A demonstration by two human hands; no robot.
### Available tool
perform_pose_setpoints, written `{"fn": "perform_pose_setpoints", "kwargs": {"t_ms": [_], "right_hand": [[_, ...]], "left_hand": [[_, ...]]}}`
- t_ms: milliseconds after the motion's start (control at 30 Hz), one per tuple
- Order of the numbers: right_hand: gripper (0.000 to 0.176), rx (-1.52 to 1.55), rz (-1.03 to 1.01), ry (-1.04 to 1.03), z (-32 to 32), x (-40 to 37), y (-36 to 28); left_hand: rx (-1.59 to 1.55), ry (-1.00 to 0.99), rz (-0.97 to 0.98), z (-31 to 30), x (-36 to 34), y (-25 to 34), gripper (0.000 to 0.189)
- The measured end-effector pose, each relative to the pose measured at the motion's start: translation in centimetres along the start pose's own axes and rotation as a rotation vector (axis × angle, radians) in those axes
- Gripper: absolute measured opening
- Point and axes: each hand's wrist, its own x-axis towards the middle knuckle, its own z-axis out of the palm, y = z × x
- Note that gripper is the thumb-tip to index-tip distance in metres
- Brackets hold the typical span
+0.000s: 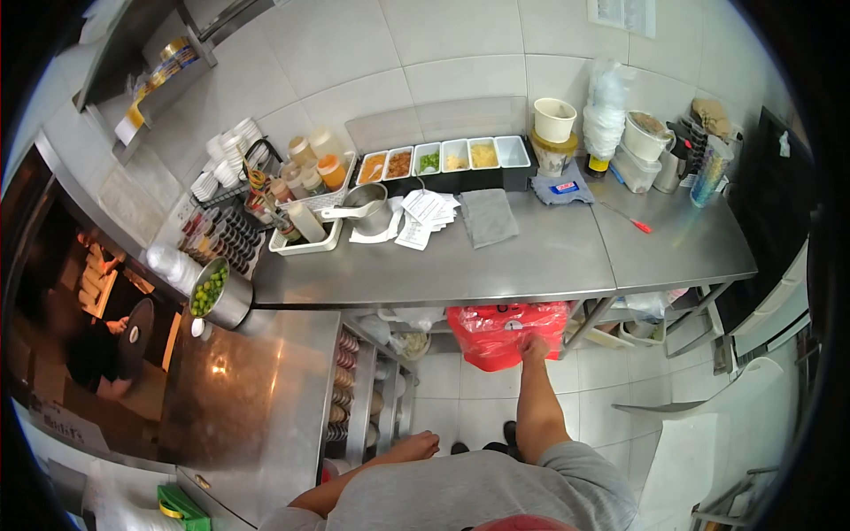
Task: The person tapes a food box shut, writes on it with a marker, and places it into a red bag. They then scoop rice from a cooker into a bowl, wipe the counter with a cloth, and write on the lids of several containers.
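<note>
My right hand (534, 349) is closed on the edge of a red plastic bag (482, 345), just below the front edge of the steel counter. The bag hangs with its front bulging; what is inside it is hidden. My left hand (423, 445) hangs low at my side, its fingers curled in and nothing visible in them. It is nearest to the steel rack (359, 403) of stacked bowls and apart from it.
On the steel counter (549, 257) are topping trays (443, 157), a saucepan (367, 212), paper slips (425, 212), a grey cloth (489, 218) and a red-handled tool (639, 227). A pot of green fruit (221, 292) stands left. A white chair (708, 442) is at right. Another person shows through the left opening.
</note>
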Motion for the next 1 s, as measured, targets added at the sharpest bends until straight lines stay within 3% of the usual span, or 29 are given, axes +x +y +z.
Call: {"fn": "perform_pose_setpoints", "kwargs": {"t_ms": [133, 233, 333, 433, 533, 633, 733, 833, 1000], "right_hand": [[0.015, -0.073, 0.166, -0.008, -4.3, 4.5, 2.8], [0.010, -0.260, -0.097, 0.020, -3.7, 3.8, 2.6], [0.008, -0.346, -0.081, 0.293, -2.0, 3.2, 2.7], [0.005, 0.099, 0.130, -0.117, -1.3, 3.0, 3.3], [0.011, 0.010, 0.100, -0.146, -3.6, 8.0, 5.2], [0.010, -0.008, 0.242, -0.167, -3.3, 8.4, 4.3], [0.014, 0.039, 0.178, 0.009, -0.5, 4.1, 2.2], [0.019, -0.068, 0.057, -0.350, -2.3, 3.0, 1.6], [0.017, -0.310, -0.289, -0.050, -2.7, -0.7, 1.8]], "left_hand": [[0.013, 0.037, 0.015, -0.3, 0.8, 0.3, 0.016], [0.014, 0.028, 0.012, -1.0, 0.8, 1.2, 0.016], [0.008, 0.058, 0.044, -0.7, 0.8, 0.6, 0.016], [0.018, 0.042, 0.039, 0.4, 0.5, -0.6, 0.015], [0.002, -0.026, -0.037, 1.7, -0.3, -0.9, 0.016], [0.038, -0.043, -0.052, 2.7, -0.9, -1.8, 0.018], [0.026, -0.047, -0.039, 3.0, -1.6, -2.3, 0.019], [0.006, -0.036, -0.037, 3.2, -1.7, -2.6, 0.019], [-0.019, 0.041, 0.014, 2.5, -1.0, -2.4, 0.019]]}}
